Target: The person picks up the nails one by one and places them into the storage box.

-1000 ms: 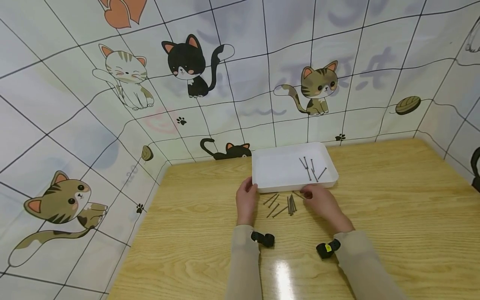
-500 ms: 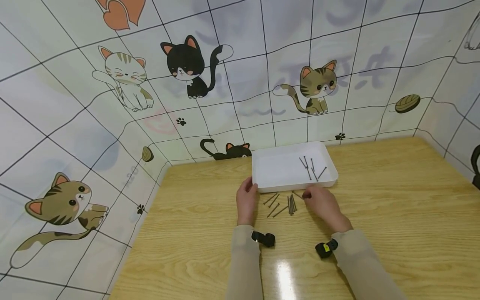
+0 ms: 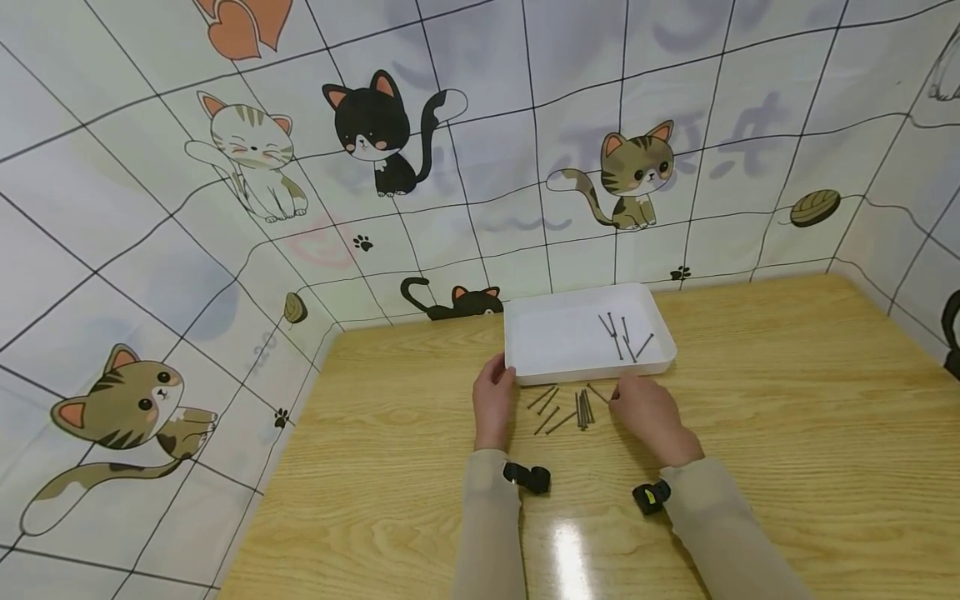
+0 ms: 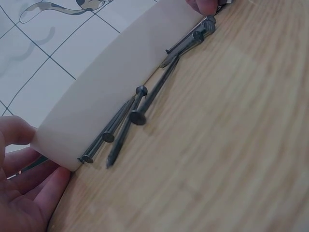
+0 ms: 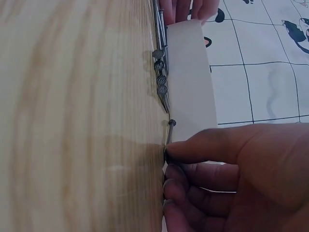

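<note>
A white tray (image 3: 555, 337) stands at the back of the wooden table, with several nails (image 3: 627, 340) lying in its right half. My left hand (image 3: 492, 407) holds the tray's near left corner, thumb (image 4: 17, 130) at the rim and fingers against the wall below. Just in front of the tray, my right hand (image 3: 651, 418) pinches one nail (image 5: 171, 129) between thumb and fingertips; its head points left and its tip is hidden by the fingers. Between the hands, several loose nails (image 3: 583, 410) lie on the table, some side by side, others slanted.
The wooden table (image 3: 375, 467) reaches back to a wall (image 3: 510, 175) printed with cartoon cats and grid lines. Black cameras sit on both wrists. A dark object (image 3: 952, 337) shows at the right edge.
My right hand has shifted slightly right and toward me, and the pinched nail has moved a little with it. The left hand, the tray and the other nails look unchanged.
</note>
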### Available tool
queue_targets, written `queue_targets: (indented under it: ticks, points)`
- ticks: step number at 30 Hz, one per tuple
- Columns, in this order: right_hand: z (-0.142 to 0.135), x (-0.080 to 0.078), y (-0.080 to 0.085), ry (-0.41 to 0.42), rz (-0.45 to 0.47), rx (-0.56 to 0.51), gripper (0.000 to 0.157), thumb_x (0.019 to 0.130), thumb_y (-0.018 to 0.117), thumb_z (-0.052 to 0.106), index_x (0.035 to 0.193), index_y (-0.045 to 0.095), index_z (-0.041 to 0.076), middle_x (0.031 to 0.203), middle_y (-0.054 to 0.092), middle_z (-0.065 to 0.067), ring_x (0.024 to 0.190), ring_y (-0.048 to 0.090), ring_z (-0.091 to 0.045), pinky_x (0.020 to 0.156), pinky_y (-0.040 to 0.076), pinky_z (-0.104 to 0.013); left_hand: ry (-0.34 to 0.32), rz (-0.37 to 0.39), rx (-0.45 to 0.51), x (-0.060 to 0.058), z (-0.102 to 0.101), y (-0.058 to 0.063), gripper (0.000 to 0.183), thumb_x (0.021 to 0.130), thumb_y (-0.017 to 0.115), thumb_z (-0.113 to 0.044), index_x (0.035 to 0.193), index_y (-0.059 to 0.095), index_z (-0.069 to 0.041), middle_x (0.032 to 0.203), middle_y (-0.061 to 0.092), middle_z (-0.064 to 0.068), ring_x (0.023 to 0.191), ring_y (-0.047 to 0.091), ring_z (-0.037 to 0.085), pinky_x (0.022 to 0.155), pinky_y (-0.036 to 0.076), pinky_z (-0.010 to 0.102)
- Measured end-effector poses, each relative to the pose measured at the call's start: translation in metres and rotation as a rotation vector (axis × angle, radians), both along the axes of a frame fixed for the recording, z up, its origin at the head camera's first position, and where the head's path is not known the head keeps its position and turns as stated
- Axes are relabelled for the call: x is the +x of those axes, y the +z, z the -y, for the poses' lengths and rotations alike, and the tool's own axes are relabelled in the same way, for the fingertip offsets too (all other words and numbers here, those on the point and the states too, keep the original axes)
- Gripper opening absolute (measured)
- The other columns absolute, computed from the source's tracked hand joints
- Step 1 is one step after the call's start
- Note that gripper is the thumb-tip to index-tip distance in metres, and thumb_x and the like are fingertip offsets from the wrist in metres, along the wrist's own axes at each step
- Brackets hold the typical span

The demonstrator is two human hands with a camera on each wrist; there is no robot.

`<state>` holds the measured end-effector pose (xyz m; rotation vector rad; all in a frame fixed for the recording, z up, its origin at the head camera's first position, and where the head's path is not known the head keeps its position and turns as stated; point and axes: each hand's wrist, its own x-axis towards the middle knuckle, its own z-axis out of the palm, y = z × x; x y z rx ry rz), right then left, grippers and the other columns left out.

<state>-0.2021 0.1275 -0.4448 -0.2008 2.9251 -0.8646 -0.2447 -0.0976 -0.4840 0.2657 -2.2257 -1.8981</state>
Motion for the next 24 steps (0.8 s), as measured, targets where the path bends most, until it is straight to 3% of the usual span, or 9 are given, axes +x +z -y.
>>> queue_targets:
  ticks: [3,5,24]
  points:
    - [0.0009,0.0019,0.0014,-0.001,0.011,0.005,0.041,0.08,0.056,0.006,0.044,0.037,0.014,0.043,0.024,0.005,0.041,0.019,-0.01,0.039,0.019,-0.022,0.0,-0.003,-0.001,0.0009,0.0,0.0003,0.037,0.088,0.056,-0.018,0.123,0.054,-0.008,0.119,0.055,0.006,0.106,0.052,0.015,0.09,0.04,0.033]
    - [0.0007,0.0029,0.0016,-0.001,0.011,0.006,0.043,0.078,0.057,0.006,0.043,0.035,0.015,0.042,0.023,0.006,0.04,0.018,-0.009,0.038,0.019,-0.021,-0.001,-0.007,0.0,0.001,-0.0002,0.0,0.037,0.088,0.055,-0.018,0.123,0.054,-0.008,0.119,0.055,0.006,0.106,0.052,0.015,0.09,0.04,0.033]
    - [-0.0032,0.0019,0.0063,0.032,0.053,0.02,0.031,0.078,0.053,0.008,0.051,0.039,0.012,0.047,0.03,0.003,0.042,0.027,-0.011,0.04,0.025,-0.023,0.005,-0.002,-0.015,0.0032,-0.0019,0.0032,0.037,0.088,0.055,-0.018,0.123,0.054,-0.009,0.119,0.055,0.005,0.107,0.051,0.015,0.09,0.04,0.033]
